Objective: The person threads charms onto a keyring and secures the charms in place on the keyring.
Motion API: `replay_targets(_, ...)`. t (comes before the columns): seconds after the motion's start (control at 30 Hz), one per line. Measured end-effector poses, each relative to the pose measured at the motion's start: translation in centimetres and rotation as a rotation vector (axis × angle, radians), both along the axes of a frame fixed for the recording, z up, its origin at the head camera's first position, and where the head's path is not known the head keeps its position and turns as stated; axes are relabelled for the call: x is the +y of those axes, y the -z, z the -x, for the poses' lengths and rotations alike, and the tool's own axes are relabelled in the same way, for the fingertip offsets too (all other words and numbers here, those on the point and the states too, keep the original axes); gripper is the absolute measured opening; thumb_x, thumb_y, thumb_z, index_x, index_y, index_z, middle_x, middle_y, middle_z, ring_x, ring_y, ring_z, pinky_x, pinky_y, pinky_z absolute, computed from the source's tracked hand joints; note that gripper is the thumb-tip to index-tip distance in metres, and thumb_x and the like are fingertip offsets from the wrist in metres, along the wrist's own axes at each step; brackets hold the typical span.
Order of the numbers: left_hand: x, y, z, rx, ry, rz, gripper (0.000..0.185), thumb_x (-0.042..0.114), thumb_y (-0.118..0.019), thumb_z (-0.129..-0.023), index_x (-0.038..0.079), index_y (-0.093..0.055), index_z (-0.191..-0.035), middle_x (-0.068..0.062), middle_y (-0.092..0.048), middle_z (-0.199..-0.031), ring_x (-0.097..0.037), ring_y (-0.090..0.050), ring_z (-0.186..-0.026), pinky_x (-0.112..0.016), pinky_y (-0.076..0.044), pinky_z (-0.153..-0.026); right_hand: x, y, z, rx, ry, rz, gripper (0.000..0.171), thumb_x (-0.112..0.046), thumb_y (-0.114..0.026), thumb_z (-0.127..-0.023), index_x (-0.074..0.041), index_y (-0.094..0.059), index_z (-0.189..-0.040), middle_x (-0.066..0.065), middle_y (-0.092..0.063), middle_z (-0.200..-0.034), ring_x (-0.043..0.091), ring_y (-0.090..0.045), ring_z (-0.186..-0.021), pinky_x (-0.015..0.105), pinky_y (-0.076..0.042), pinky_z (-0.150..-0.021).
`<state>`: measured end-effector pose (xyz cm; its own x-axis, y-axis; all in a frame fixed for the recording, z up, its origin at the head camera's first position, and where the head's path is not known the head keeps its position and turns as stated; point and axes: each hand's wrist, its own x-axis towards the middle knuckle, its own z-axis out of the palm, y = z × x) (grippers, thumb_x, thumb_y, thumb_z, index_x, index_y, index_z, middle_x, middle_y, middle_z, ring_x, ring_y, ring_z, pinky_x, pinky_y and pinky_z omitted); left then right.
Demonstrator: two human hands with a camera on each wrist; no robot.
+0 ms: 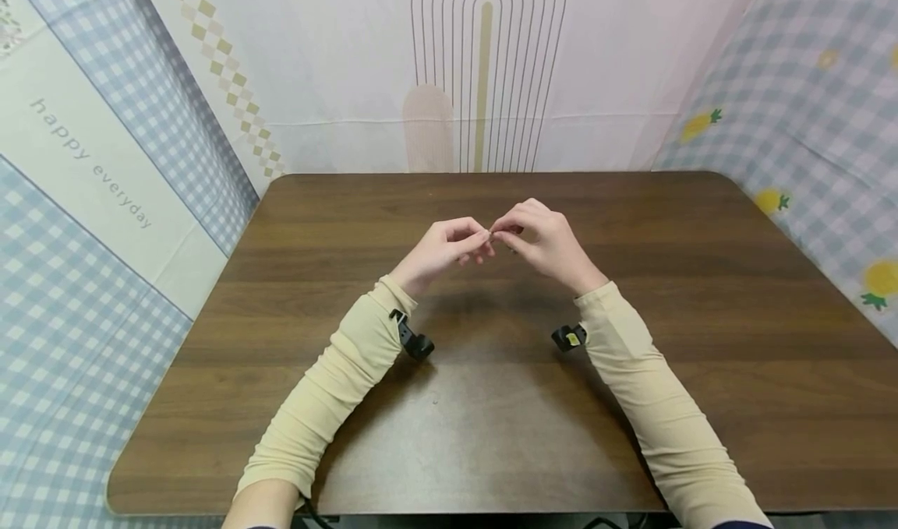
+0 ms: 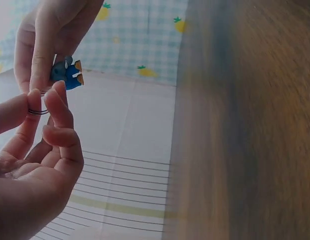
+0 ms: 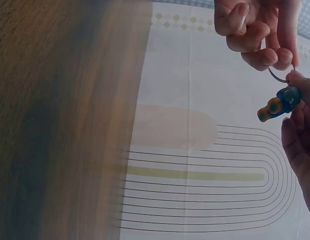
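Above the middle of the table, my left hand [image 1: 449, 248] and right hand [image 1: 543, 237] meet at the fingertips over a small keychain. Its thin metal key ring [image 2: 39, 112] is pinched between my left thumb and fingers. A small blue figure [image 2: 68, 73] with orange-tipped feet dangles beside the fingers of my right hand [image 2: 42, 55]. In the right wrist view, my right thumb and finger pinch the keychain where the ring [image 3: 277, 76] meets the figure [image 3: 276, 104]. Fingertips hide part of the ring, and whether it is spread apart cannot be told.
A brown wooden table [image 1: 491, 435] lies under both forearms. Behind it hangs a white patterned cloth [image 1: 337, 69], with blue checked cloth [image 1: 793, 124] at the sides. Each sleeve carries a small black wrist camera [image 1: 418, 347]. Dark cables [image 1: 316, 516] show at the front edge.
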<state>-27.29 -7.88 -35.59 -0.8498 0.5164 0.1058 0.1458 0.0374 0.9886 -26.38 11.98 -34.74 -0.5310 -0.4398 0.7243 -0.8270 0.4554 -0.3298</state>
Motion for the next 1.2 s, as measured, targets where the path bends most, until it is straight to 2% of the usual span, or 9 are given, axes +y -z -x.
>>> replay_targets(0.13, -0.03, 0.05, 0.01, -0.034, 0.026, -0.064, 0.012, 0.01, -0.053, -0.099, 0.009, -0.061, -0.09, 0.003, -0.068, -0.082, -0.01, -0.061, -0.073, -0.019, -0.044, -0.062, 0.17, -0.07, -0.04, -0.011, 0.002, 0.013, 0.012, 0.005, -0.074, -0.079, -0.003, -0.071, -0.088, 0.008, -0.069, -0.08, 0.017, -0.056, -0.08, 0.032, -0.048, -0.072)
replay_targets(0.2, -0.06, 0.06, 0.02, -0.048, 0.027, -0.084, 0.011, 0.01, -0.053, -0.099, 0.006, -0.061, -0.092, 0.003, -0.068, -0.083, -0.01, -0.062, -0.075, -0.019, -0.045, -0.063, 0.2, -0.12, -0.02, -0.009, 0.003, 0.017, 0.012, 0.005, -0.074, -0.079, -0.002, -0.071, -0.088, 0.008, -0.069, -0.08, 0.017, -0.056, -0.08, 0.03, -0.048, -0.072)
replay_targets(0.37, 0.01, 0.01, 0.03, -0.039, -0.006, -0.056, 0.017, 0.014, -0.056, -0.098, -0.002, -0.062, -0.098, 0.001, -0.069, -0.083, -0.011, -0.065, -0.074, -0.02, -0.048, -0.063, 0.05, -0.11, -0.02, -0.002, -0.004, 0.01, 0.013, 0.007, -0.074, -0.079, -0.003, -0.071, -0.088, 0.007, -0.069, -0.08, 0.018, -0.056, -0.08, 0.024, -0.047, -0.073)
replay_targets(0.5, 0.1, 0.02, 0.09, -0.031, -0.02, -0.035, 0.014, 0.016, -0.057, -0.097, 0.004, -0.064, -0.094, -0.002, -0.067, -0.085, -0.012, -0.066, -0.075, -0.021, -0.048, -0.064, -0.15, -0.15, -0.07, 0.004, -0.009, -0.001, 0.012, 0.006, -0.074, -0.079, -0.003, -0.071, -0.088, 0.008, -0.069, -0.081, 0.018, -0.056, -0.081, 0.022, -0.046, -0.073)
replay_targets(0.7, 0.01, 0.2, 0.25, -0.087, 0.019, -0.132, 0.013, 0.007, -0.054, -0.098, 0.011, -0.063, -0.09, 0.001, -0.066, -0.088, -0.012, -0.065, -0.08, -0.023, -0.048, -0.068, -0.05, -0.11, -0.11, -0.009, -0.012, 0.011, 0.01, 0.002, -0.075, -0.08, -0.003, -0.072, -0.088, 0.008, -0.069, -0.081, 0.017, -0.056, -0.081, 0.021, -0.044, -0.075)
replay_targets(0.8, -0.03, 0.26, 0.27, -0.104, 0.027, -0.155, 0.015, 0.006, -0.053, -0.098, 0.012, -0.063, -0.089, 0.001, -0.068, -0.088, -0.014, -0.066, -0.081, -0.023, -0.049, -0.069, -0.01, -0.06, -0.07, -0.006, -0.015, 0.007, 0.011, 0.002, -0.075, -0.079, -0.002, -0.071, -0.088, 0.009, -0.069, -0.081, 0.018, -0.056, -0.081, 0.02, -0.044, -0.075)
replay_targets(1.07, 0.19, 0.21, 0.16, -0.066, 0.016, -0.072, 0.013, 0.012, -0.054, -0.099, 0.008, -0.063, -0.09, 0.003, -0.067, -0.086, -0.012, -0.067, -0.081, -0.022, -0.049, -0.068, -0.16, 0.03, -0.03, 0.005, -0.005, -0.005, 0.012, 0.005, -0.075, -0.079, -0.002, -0.071, -0.087, 0.008, -0.069, -0.081, 0.019, -0.056, -0.081, 0.022, -0.045, -0.074)
replay_targets(1.2, 0.14, 0.23, 0.15, -0.122, 0.052, -0.151, 0.016, 0.007, -0.051, -0.099, 0.01, -0.061, -0.088, 0.0, -0.065, -0.086, -0.01, -0.067, -0.082, -0.022, -0.048, -0.068, -0.13, -0.03, -0.04, -0.005, -0.001, -0.002, 0.012, 0.003, -0.075, -0.078, -0.003, -0.072, -0.088, 0.008, -0.069, -0.081, 0.018, -0.056, -0.081, 0.021, -0.044, -0.074)
